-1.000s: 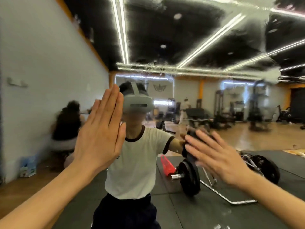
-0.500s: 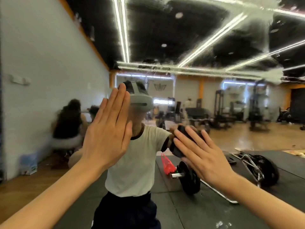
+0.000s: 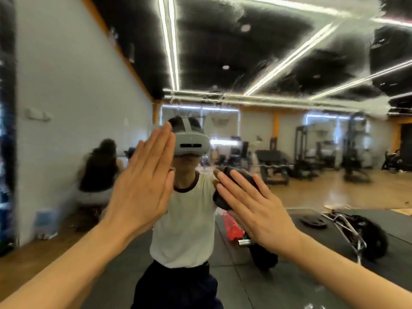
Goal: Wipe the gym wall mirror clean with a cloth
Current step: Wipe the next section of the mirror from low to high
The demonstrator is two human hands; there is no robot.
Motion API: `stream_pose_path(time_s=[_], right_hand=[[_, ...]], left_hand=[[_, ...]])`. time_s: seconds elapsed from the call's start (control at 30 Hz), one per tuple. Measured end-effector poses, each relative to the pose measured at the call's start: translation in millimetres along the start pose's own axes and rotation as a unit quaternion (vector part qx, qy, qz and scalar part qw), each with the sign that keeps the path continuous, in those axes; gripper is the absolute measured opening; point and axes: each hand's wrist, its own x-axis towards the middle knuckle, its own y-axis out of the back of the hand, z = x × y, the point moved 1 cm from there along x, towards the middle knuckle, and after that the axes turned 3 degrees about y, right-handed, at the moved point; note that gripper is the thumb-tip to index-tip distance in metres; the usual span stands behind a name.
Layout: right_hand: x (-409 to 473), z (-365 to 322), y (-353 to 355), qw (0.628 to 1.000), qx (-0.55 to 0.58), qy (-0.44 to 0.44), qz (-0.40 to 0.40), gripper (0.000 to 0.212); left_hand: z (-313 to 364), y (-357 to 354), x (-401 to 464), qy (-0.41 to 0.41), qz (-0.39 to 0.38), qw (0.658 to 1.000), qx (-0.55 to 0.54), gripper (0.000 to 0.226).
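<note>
The gym wall mirror (image 3: 278, 70) fills the whole view, its upper part streaked and smeared. A dark cloth (image 3: 239, 181) lies flat against the glass near the middle. My right hand (image 3: 252, 206) presses on it with straight, spread fingers. To its left, my left hand (image 3: 142, 188) is flat against the mirror, fingers straight and together. In the reflection a person in a white shirt and a grey headset stands behind both hands.
The mirror reflects a barbell with black plates (image 3: 367, 235) and a red object (image 3: 231, 226) on dark floor mats. A seated person (image 3: 98, 175) shows at the left by a white wall. Weight machines (image 3: 312, 152) stand at the back right.
My right hand has slid the cloth leftward and up across the glass, closer to my left hand. My left hand has shifted slightly right and up.
</note>
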Motion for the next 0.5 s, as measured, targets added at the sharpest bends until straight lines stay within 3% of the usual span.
stream_pose_path(time_s=[0.07, 0.1, 0.23, 0.3, 0.37, 0.5], right_hand=[[12.0, 22.4, 4.6, 0.999, 0.01, 0.046, -0.018, 0.053], [32.2, 39.2, 5.8, 0.999, 0.014, 0.028, -0.014, 0.054], [144.8, 112.2, 15.8, 0.971, 0.038, -0.217, 0.092, 0.053], [168.8, 108.0, 11.3, 0.954, 0.024, -0.274, 0.121, 0.055], [151.3, 76.7, 1.3, 0.961, 0.024, -0.251, 0.116, 0.054], [52.0, -12.5, -7.7, 0.997, 0.003, -0.062, 0.034, 0.05]], left_hand=[[-24.5, 11.0, -4.8, 0.019, 0.0, 1.0, 0.006, 0.062], [-37.0, 15.4, -5.8, 0.031, -0.002, 0.999, 0.009, 0.063], [-64.6, 19.3, -4.4, 0.058, -0.007, 0.998, 0.0, 0.066], [-65.7, 17.0, -5.3, 0.058, 0.005, 0.998, -0.005, 0.066], [-65.5, 15.7, -6.2, 0.052, 0.011, 0.999, -0.002, 0.066], [-67.3, 16.0, -6.1, 0.048, 0.013, 0.999, 0.005, 0.065]])
